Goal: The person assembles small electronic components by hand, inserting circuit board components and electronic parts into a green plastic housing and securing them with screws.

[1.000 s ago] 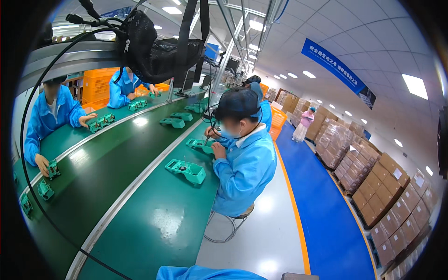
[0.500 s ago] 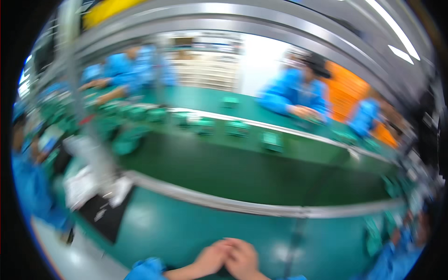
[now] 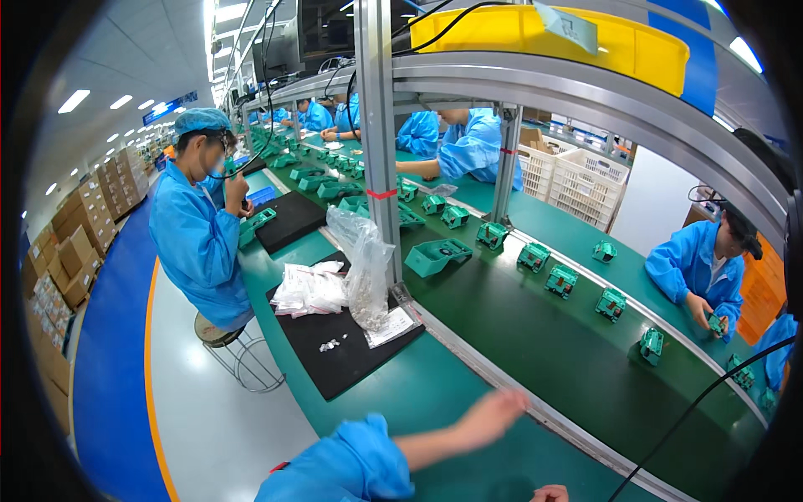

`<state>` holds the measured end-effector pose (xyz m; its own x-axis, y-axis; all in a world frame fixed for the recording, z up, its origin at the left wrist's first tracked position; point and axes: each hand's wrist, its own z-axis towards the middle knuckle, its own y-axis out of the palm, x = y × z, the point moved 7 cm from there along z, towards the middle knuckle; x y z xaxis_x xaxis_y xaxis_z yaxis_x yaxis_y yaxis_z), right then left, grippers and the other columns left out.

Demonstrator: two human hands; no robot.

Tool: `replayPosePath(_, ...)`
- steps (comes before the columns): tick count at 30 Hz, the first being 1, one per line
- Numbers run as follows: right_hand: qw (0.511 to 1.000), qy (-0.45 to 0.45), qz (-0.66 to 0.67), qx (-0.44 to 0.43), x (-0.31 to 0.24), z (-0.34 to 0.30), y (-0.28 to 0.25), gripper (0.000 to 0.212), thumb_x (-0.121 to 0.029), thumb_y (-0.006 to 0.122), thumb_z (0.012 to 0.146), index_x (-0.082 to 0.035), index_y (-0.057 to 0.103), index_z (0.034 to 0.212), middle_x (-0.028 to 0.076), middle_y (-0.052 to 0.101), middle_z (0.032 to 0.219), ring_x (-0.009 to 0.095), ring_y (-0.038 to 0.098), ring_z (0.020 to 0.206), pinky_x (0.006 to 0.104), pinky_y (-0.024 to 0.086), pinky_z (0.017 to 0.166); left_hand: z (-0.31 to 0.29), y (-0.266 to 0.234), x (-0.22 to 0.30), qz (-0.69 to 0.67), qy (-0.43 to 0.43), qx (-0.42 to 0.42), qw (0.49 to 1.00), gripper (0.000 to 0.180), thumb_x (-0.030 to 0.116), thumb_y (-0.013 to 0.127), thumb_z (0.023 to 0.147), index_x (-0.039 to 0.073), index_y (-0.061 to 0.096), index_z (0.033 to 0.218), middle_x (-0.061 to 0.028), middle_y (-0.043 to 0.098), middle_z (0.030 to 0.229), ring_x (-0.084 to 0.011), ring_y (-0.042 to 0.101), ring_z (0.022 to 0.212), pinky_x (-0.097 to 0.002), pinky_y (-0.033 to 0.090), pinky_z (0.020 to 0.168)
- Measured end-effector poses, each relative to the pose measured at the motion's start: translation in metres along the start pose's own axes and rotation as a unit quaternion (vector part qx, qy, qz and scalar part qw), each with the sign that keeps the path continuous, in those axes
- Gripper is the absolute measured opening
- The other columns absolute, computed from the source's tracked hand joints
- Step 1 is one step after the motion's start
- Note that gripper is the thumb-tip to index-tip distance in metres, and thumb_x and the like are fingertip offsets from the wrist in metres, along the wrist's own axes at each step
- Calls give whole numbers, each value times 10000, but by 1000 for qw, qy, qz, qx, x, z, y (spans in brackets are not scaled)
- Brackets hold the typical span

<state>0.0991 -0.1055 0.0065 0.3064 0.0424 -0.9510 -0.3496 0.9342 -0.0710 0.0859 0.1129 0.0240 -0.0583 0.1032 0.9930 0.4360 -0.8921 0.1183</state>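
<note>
My left hand (image 3: 495, 413) reaches out over the green work surface (image 3: 447, 368), close to the metal rail (image 3: 502, 376) of the conveyor. It is blurred by motion, so how its fingers lie does not show, and nothing is seen in it. Of my right hand (image 3: 549, 494) only a small part appears at the lower edge; its fingers are mostly cut off. Left of my hands lies a black mat (image 3: 351, 364) with white plastic packets (image 3: 309, 289), a clear bag (image 3: 361, 259) of small parts and several tiny pale pieces (image 3: 331, 344).
Green housings (image 3: 561, 281) stand in a row on the dark green conveyor (image 3: 535, 335), near an open green casing (image 3: 435, 257). A metal post (image 3: 378, 109) rises beside the mat. A black cable (image 3: 698, 410) crosses at right. Co-workers in blue (image 3: 196, 217) work at left and across.
The view has swung left, bringing the mat, post and left co-worker nearer the middle. My hands, together before, are now apart, with the left one stretched forward.
</note>
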Motion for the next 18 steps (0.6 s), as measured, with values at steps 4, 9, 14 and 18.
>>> replayPosePath(4, 990, 116, -74, -34, 29, 8, 7, 36, -8, 524, 777, -12, 546, 806, 21, 534, 693, 75, 479, 591, 185, 397, 567, 121, -154, 49, 410, 75, 268, 869, 276, 229, 461, 788, 47, 465, 996, -183, 573, 917, -343, 546, 865, -421, 432, 737)
replayPosePath(9, 990, 138, 8, -37, 24, 11, 16, 48, -10, 531, 779, 1, 553, 820, 23, 546, 700, 76, 498, 613, 191, 401, 568, 170, -262, 52, 624, -11, 327, 710, 230, 138, 390, 781, 22, 454, 969, -173, 591, 847, -339, 589, 754, -434, 464, 618)
replayPosePath(14, 987, 60, -108, -98, 3, 16, 27, 81, -32, 526, 777, 7, 571, 833, 46, 554, 688, 96, 518, 604, 215, 417, 561, 174, -271, 38, 652, 37, 370, 661, 158, 112, 437, 739, 70, 590, 738, -127, 607, 751, -297, 597, 708, -416, 461, 580)
replayPosePath(18, 990, 11, -110, -87, -8, 15, 28, 92, -25, 509, 770, 10, 565, 833, 84, 560, 694, 138, 537, 597, 236, 426, 562, 166, -266, 33, 634, 51, 397, 661, 137, 123, 448, 748, 74, 575, 764, -129, 596, 736, -307, 582, 709, -417, 453, 586)
